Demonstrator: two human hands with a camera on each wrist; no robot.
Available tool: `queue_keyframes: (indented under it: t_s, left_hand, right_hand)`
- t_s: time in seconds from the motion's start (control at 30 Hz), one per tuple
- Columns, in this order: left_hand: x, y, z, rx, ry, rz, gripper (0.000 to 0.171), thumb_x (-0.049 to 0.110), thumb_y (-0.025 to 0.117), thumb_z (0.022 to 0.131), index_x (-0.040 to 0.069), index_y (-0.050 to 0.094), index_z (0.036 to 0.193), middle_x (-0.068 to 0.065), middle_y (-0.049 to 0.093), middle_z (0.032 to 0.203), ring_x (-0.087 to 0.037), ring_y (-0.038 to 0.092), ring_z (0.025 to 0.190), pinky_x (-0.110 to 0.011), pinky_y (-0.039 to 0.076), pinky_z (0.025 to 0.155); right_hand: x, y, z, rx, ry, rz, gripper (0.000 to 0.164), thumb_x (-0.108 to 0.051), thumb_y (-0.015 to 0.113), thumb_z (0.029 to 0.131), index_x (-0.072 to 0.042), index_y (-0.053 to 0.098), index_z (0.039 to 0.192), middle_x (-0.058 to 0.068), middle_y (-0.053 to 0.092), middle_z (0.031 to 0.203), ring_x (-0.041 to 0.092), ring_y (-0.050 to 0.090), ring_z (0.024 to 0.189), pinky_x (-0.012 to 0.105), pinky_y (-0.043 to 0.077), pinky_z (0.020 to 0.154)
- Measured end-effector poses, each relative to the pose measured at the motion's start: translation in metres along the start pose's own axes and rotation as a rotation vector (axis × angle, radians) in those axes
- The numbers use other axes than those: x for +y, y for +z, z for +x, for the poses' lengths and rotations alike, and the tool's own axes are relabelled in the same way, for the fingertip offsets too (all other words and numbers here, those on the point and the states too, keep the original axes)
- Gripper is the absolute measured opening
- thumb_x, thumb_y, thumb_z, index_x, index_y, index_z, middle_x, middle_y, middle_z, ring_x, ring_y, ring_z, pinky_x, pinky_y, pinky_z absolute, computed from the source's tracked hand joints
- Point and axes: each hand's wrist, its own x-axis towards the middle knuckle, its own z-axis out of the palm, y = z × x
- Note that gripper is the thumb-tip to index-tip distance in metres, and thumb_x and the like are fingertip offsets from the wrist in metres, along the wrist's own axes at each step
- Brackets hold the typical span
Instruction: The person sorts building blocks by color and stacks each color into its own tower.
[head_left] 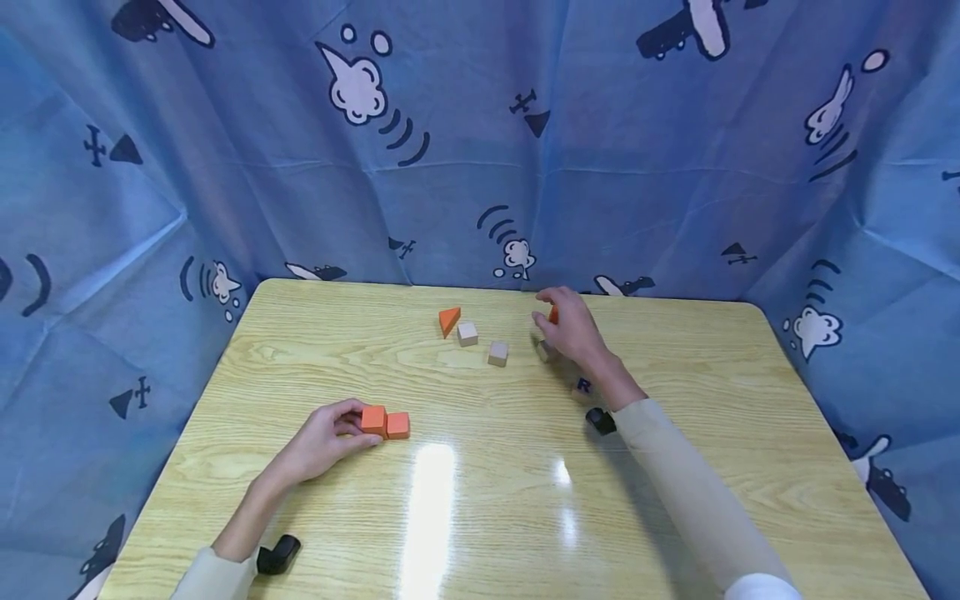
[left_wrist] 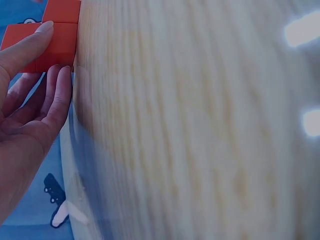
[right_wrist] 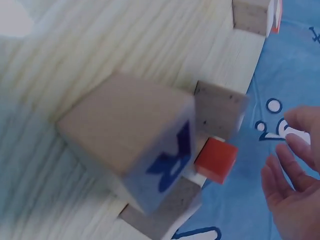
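Note:
My left hand (head_left: 326, 442) pinches a small stack of orange cubes, thumb on one side and fingertips on the other. In the left wrist view the thumb lies at the seam between the upper cube (left_wrist: 17, 37) and the lower cube (left_wrist: 57, 47). Another orange cube (head_left: 398, 426) sits against the stack's right side. At the back of the table my right hand (head_left: 573, 329) reaches over an orange block (right_wrist: 216, 160), fingers spread and loosely bent. The right wrist view shows a gap between that hand and the block.
Under my right forearm stands a wooden cube marked R (head_left: 582, 388), with a plain wooden cube (head_left: 545, 351) farther back. Two more wooden cubes (head_left: 498, 353) and an orange triangular block (head_left: 448, 321) lie back-centre. A blue patterned curtain (head_left: 465, 167) borders the table.

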Motion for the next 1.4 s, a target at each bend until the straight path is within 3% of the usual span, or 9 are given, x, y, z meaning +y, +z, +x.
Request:
queue_keyframes:
  t_s: [0.4, 0.67, 0.87, 1.03, 1.23, 1.4]
  left_hand:
    - [0.0, 0.001, 0.0, -0.014, 0.013, -0.022, 0.044, 0.011, 0.08, 0.091, -0.009, 0.059, 0.125, -0.017, 0.063, 0.111, -0.023, 0.068, 0.095, -0.025, 0.058, 0.078]
    - [0.0, 0.001, 0.0, -0.024, 0.013, -0.04, 0.041, 0.01, 0.08, 0.091, -0.007, 0.059, 0.123, -0.017, 0.062, 0.112, -0.023, 0.068, 0.095, -0.025, 0.058, 0.077]
    - [-0.001, 0.001, 0.0, -0.018, 0.004, -0.035, 0.043, 0.01, 0.08, 0.091, -0.008, 0.059, 0.124, -0.017, 0.062, 0.112, -0.023, 0.067, 0.096, -0.025, 0.058, 0.077]
    - [-0.002, 0.0, 0.001, -0.015, 0.008, -0.032, 0.043, 0.01, 0.08, 0.091, -0.008, 0.059, 0.124, -0.016, 0.062, 0.111, -0.023, 0.067, 0.096, -0.025, 0.058, 0.078]
    - [0.0, -0.001, 0.001, -0.017, 0.012, -0.033, 0.042, 0.011, 0.08, 0.091, -0.007, 0.06, 0.123, -0.016, 0.062, 0.11, -0.024, 0.067, 0.096, -0.026, 0.058, 0.078]
    - [0.0, 0.0, 0.0, -0.007, 0.002, -0.024, 0.044, 0.011, 0.08, 0.091, -0.008, 0.059, 0.124, -0.015, 0.06, 0.106, -0.024, 0.067, 0.096, -0.025, 0.058, 0.078]
  right_hand:
    - [0.019, 0.0, 0.007, -0.087, 0.186, -0.082, 0.042, -0.01, 0.064, 0.101, -0.001, 0.055, 0.141, 0.023, 0.048, 0.145, 0.037, 0.045, 0.129, 0.051, 0.045, 0.11]
    - [0.023, -0.001, 0.006, -0.155, 0.151, -0.121, 0.04, -0.001, 0.064, 0.099, 0.005, 0.058, 0.139, 0.027, 0.053, 0.139, 0.041, 0.047, 0.128, 0.053, 0.043, 0.111]
    - [0.025, 0.0, 0.007, -0.175, 0.197, -0.092, 0.039, 0.003, 0.063, 0.099, 0.002, 0.058, 0.138, 0.024, 0.052, 0.134, 0.037, 0.05, 0.119, 0.051, 0.045, 0.109]
    - [0.024, 0.0, 0.009, -0.134, 0.198, -0.049, 0.037, -0.002, 0.068, 0.098, 0.002, 0.058, 0.133, 0.022, 0.052, 0.126, 0.036, 0.052, 0.114, 0.049, 0.05, 0.103]
    - [0.018, -0.001, 0.007, -0.086, 0.173, -0.002, 0.046, -0.008, 0.072, 0.097, 0.002, 0.054, 0.138, 0.023, 0.051, 0.129, 0.037, 0.053, 0.116, 0.049, 0.051, 0.103]
    - [0.014, -0.003, 0.002, -0.059, 0.126, 0.035, 0.044, -0.008, 0.073, 0.096, 0.003, 0.057, 0.135, 0.024, 0.052, 0.127, 0.038, 0.056, 0.114, 0.049, 0.053, 0.099]
